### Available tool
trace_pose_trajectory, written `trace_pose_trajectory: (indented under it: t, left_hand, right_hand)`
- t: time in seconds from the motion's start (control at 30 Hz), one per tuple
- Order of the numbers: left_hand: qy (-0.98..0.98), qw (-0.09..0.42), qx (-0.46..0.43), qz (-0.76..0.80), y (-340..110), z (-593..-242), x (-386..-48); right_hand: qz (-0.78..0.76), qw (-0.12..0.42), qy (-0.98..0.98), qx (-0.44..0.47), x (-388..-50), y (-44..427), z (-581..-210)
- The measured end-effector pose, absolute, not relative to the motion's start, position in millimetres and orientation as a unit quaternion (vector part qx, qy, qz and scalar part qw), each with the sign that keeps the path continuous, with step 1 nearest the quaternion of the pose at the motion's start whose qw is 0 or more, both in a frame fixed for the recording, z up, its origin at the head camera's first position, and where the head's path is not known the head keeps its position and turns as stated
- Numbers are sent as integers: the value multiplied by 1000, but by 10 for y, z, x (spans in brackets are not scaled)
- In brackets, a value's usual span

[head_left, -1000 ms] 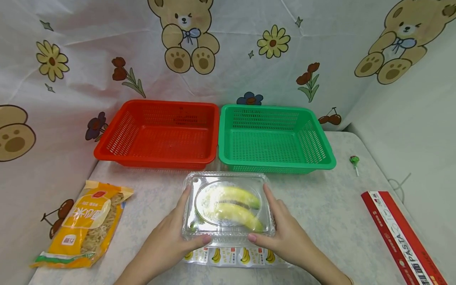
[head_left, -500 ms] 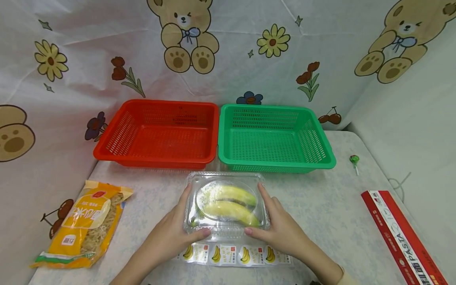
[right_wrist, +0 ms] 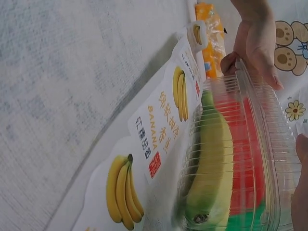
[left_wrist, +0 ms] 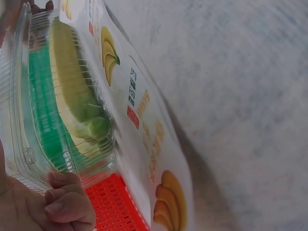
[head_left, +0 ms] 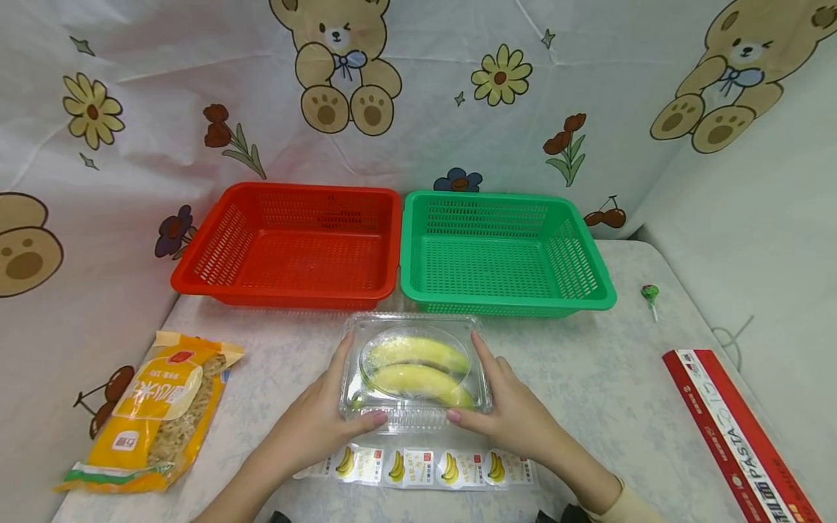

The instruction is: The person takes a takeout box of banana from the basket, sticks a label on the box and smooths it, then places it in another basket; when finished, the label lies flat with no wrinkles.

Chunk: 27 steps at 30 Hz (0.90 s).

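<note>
Both hands hold a clear plastic clamshell box [head_left: 413, 419] with bananas [head_left: 418, 379] inside, in the middle of the head view. At its left side is my left hand [head_left: 320, 414], thumb on the near edge; my right hand [head_left: 513, 412] grips the right side the same way. Just in front of the box lies a strip of banana stickers [head_left: 418, 467] on the table. The left wrist view has my left fingers [left_wrist: 67, 207] curled at the box's side. Green banana tips [right_wrist: 197, 211] show through the ribbed wall in the right wrist view.
Behind the box stand a red basket [head_left: 288, 299] and a green basket [head_left: 510, 301], side by side. An orange food bag [head_left: 157, 414] lies at left. On the right are a lollipop [head_left: 650, 293] and a long red pasta box [head_left: 739, 436]. A printed cloth [head_left: 418, 43] hangs behind.
The box, still in both hands, has shifted slightly away from me and looks a little smaller. More of the sticker strip now shows in front of it.
</note>
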<state>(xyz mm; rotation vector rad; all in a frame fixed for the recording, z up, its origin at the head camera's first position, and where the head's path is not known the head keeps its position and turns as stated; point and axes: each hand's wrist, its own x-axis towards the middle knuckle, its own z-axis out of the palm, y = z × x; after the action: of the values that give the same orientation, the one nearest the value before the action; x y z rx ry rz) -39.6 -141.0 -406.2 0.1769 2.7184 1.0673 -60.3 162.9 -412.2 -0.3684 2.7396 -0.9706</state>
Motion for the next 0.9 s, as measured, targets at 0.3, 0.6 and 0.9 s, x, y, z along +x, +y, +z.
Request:
trace_pose_trajectory:
  t: [0.3,0.6,0.9]
  left_hand:
    - [919,112,59,373,-1414,-4069,-453]
    - [919,110,60,374,-1422,-4080,-516]
    - [920,116,53,370,-1420,-4070,-559]
  right_hand:
    - [-317,99,935,-125,-672,1634,-4145]
    - [-314,88,936,-130,-726,1638,-4165]
    - [-324,86,933,-132,-766,1633,-4171]
